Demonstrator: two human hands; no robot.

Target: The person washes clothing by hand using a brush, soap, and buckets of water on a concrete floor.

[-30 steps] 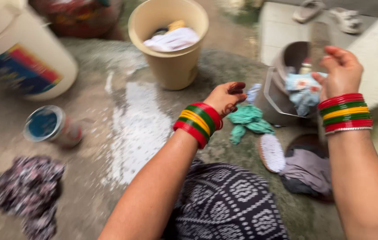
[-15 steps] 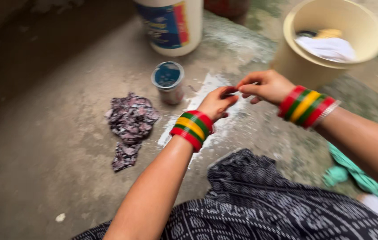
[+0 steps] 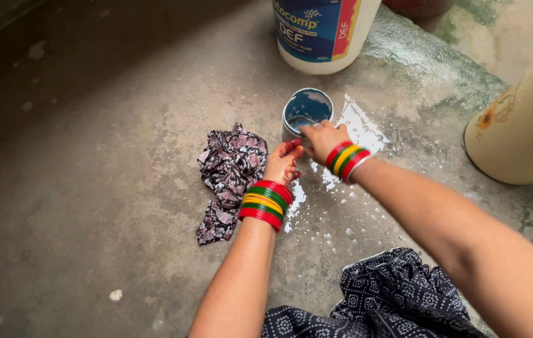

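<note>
My right hand [image 3: 321,139] reaches forward and its fingers curl over the near rim of a small round tin [image 3: 307,107] that is blue inside. Just left of it, my left hand [image 3: 283,161] hangs with fingers curled together, fingertips pointing at the wet floor, and nothing shows in it. A crumpled dark patterned cloth [image 3: 229,166] lies on the concrete right beside the left hand. Both wrists carry red, green and yellow bangles.
White soapy foam [image 3: 359,128] spreads on the wet concrete around the tin. A large white bucket with a blue and red label [image 3: 323,31] stands behind it. A beige bucket [image 3: 520,131] stands at the right edge. My dark dotted garment [image 3: 392,300] fills the bottom.
The view has swung right to left. My hands, held together in the air before, have dropped toward the floor; the right one now reaches the tin and the left sits by the cloth.
</note>
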